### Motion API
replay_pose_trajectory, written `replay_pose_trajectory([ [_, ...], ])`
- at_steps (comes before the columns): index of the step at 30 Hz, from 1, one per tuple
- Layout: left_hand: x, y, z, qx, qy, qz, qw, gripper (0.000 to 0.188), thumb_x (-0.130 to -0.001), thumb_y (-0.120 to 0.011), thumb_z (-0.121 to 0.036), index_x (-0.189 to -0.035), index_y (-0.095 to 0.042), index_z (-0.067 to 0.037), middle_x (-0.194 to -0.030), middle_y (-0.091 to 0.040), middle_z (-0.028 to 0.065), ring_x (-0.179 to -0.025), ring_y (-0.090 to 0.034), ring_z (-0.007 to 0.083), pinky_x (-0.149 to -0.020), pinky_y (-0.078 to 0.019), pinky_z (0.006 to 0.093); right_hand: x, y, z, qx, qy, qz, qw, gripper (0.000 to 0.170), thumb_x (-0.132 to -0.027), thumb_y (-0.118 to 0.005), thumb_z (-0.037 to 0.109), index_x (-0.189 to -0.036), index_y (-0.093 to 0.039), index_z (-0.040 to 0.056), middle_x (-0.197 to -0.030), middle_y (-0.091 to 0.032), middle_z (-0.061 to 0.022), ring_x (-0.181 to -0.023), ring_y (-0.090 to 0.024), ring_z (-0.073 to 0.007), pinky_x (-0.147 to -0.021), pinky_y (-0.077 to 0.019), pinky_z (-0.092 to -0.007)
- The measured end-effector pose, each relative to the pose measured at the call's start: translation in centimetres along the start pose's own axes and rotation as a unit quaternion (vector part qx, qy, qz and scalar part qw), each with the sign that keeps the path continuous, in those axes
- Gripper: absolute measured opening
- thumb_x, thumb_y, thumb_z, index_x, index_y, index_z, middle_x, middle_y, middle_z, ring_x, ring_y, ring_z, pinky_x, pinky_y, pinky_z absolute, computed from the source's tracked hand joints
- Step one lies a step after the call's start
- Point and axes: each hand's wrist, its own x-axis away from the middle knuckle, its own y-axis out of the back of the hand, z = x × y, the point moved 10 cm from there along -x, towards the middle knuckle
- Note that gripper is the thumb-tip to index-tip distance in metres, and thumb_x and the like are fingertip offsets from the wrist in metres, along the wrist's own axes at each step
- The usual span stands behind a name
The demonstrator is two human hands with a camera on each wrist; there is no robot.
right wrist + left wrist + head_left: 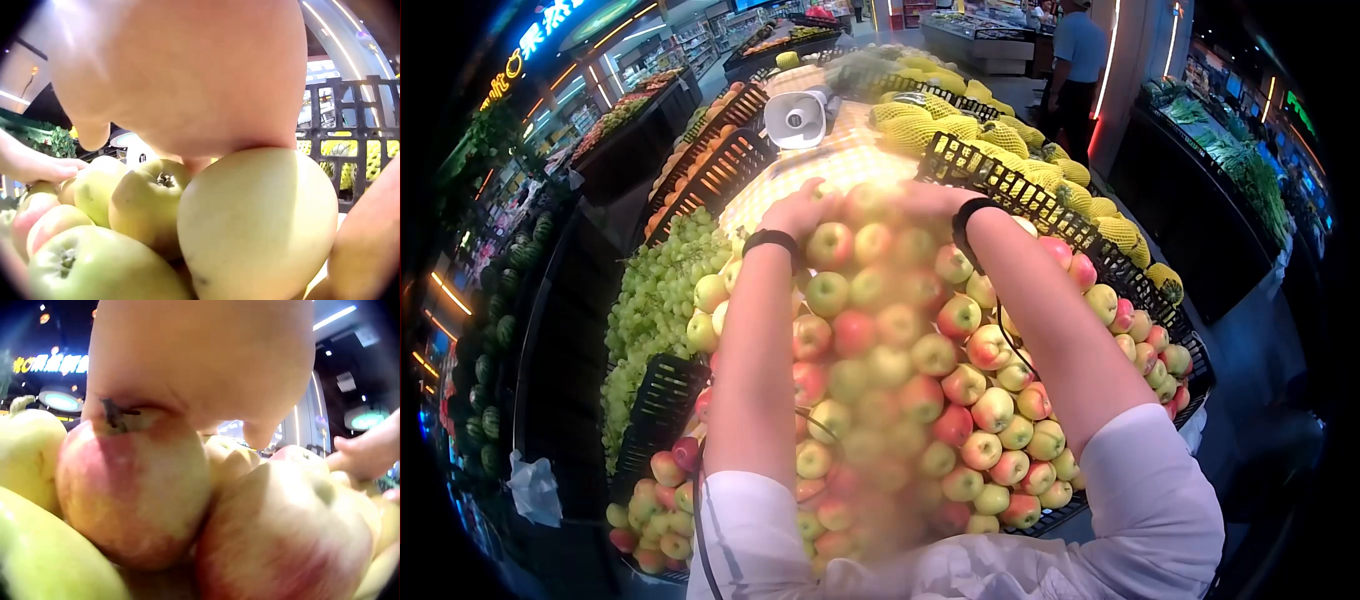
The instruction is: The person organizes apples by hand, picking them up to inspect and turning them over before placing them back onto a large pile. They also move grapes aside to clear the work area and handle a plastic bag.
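At the back of a large heap of red and yellow-green apples [990, 410], my left hand [802, 210] lies over the fruit. The left wrist view shows its palm side [200, 356] against a red-yellow apple [134, 487]. My right hand [932, 199] reaches in from the other side, its fingers directed inward. Under its palm [181, 75], a pale yellow apple [256, 219] touches the skin in the right wrist view. Extended fingers show on each hand in the opposite wrist view. Glare and a blur down the middle hide the fingertips in the head view.
Green grapes [665, 285] lie left of the apples, near a black crate [662, 400]. A white loudspeaker [796, 118] stands on checked cloth behind. Black crate walls [1040, 205] and yellow-netted fruit [1000, 140] border the right. A person [1076, 60] stands in the aisle.
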Motion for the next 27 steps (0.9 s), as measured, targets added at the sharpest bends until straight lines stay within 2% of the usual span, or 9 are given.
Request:
replay_pose_trajectory([
  [4, 3.1, 1.4, -2.4, -0.138, 0.035, -0.090, 0.986, 0.062, -0.094, -0.045, -0.065, -0.147, -0.044, -0.033, -0.136, -0.063, 0.0125, -0.127, -0.056, 0.0363, -0.105, -0.0404, 0.0558, 2.2, 0.9, 0.5, -0.018, -0.038, -0.059, 0.997, 0.087, -0.095, -0.044, 0.068, -0.158, -0.027, 0.0100, -0.162, -0.028, -0.0188, -0.154, -0.012, -0.0341, -0.121, -0.0035, -0.0602],
  [6, 3.8, 1.4, -2.8, -0.161, 0.039, -0.091, 0.982, 0.061, -0.096, -0.041, -0.065, -0.149, -0.042, -0.034, -0.148, -0.052, 0.0100, -0.138, -0.044, 0.0349, -0.111, -0.0302, 0.0623, 2.4, 0.0, -0.1, 0.013, -0.040, -0.070, 0.997, 0.085, -0.096, -0.039, 0.069, -0.158, -0.027, 0.0124, -0.165, -0.024, -0.0165, -0.155, -0.007, -0.0346, -0.117, 0.0018, -0.0668],
  [8, 5.0, 1.9, -4.1, -0.255, -0.032, -0.228, 0.939, 0.062, -0.097, -0.041, -0.063, -0.151, -0.041, -0.031, -0.156, -0.042, 0.0088, -0.144, -0.036, 0.0332, -0.116, -0.0215, 0.0621, 3.8, 1.6, 1.3, 0.048, -0.002, -0.146, 0.988, 0.083, -0.097, -0.038, 0.068, -0.158, -0.028, 0.0144, -0.166, -0.020, -0.0147, -0.155, -0.007, -0.0353, -0.118, 0.0007, -0.0650],
  [11, 8.9, 3.0, -7.3, -0.176, -0.103, -0.383, 0.901, 0.064, -0.097, -0.046, -0.060, -0.151, -0.042, -0.027, -0.160, -0.035, 0.0085, -0.148, -0.029, 0.0324, -0.119, -0.0156, 0.0613, 8.5, 5.2, 6.7, 0.041, 0.113, -0.219, 0.968, 0.077, -0.099, -0.041, 0.062, -0.158, -0.028, 0.0153, -0.166, -0.017, -0.0164, -0.155, -0.008, -0.0344, -0.119, 0.0009, -0.0629],
  [15, 21.0, 3.4, -14.6, -0.153, -0.221, -0.310, 0.912, 0.054, -0.092, -0.065, -0.038, -0.140, -0.052, -0.017, -0.153, -0.044, 0.0081, -0.147, -0.033, 0.0305, -0.118, -0.0230, 0.0595, 21.4, 7.3, 14.6, -0.030, 0.376, -0.224, 0.899, 0.053, -0.100, -0.058, 0.024, -0.148, -0.043, 0.0058, -0.156, -0.038, -0.0183, -0.149, -0.029, -0.0306, -0.121, -0.0211, -0.0388],
  [17, 28.6, 3.0, -15.7, -0.148, -0.262, -0.287, 0.909, 0.043, -0.092, -0.065, -0.034, -0.130, -0.058, -0.017, -0.145, -0.051, 0.0071, -0.141, -0.039, 0.0285, -0.116, -0.0266, 0.0568, 28.3, 4.9, 16.3, -0.005, 0.376, -0.165, 0.912, 0.057, -0.097, -0.062, 0.021, -0.148, -0.043, 0.0059, -0.157, -0.037, -0.0170, -0.149, -0.030, -0.0309, -0.121, -0.0231, -0.0427],
  [20, 39.8, 2.8, -14.7, -0.128, -0.284, -0.280, 0.908, 0.024, -0.087, -0.070, -0.031, -0.104, -0.068, -0.015, -0.108, -0.066, 0.0022, -0.117, -0.057, 0.0225, -0.102, -0.0419, 0.0454, 35.8, -0.2, 16.5, 0.051, 0.396, -0.095, 0.912, 0.058, -0.088, -0.070, 0.021, -0.142, -0.052, 0.0090, -0.156, -0.041, -0.0160, -0.151, -0.024, -0.0377, -0.122, -0.0157, -0.0518],
  [25, 52.7, 1.7, -4.9, -0.091, -0.037, -0.185, 0.978, 0.021, -0.085, -0.073, -0.033, -0.085, -0.070, -0.012, -0.085, -0.068, 0.0062, -0.090, -0.064, 0.0270, -0.084, -0.0480, 0.0415, 41.6, -8.0, 15.9, 0.053, 0.381, 0.075, 0.920, 0.046, -0.083, -0.073, 0.020, -0.127, -0.063, 0.0122, -0.151, -0.047, -0.0098, -0.149, -0.027, -0.0381, -0.122, -0.0132, -0.0549],
  [27, 57.4, 1.2, 0.3, -0.031, 0.062, -0.163, 0.984, 0.024, -0.085, -0.074, -0.031, -0.091, -0.071, -0.009, -0.090, -0.069, 0.0097, -0.087, -0.065, 0.0305, -0.077, -0.0498, 0.0417, 42.0, -10.6, 16.2, 0.003, 0.362, 0.114, 0.925, 0.044, -0.083, -0.073, 0.019, -0.125, -0.064, 0.0114, -0.149, -0.050, -0.0104, -0.147, -0.031, -0.0387, -0.121, -0.0166, -0.0551],
])
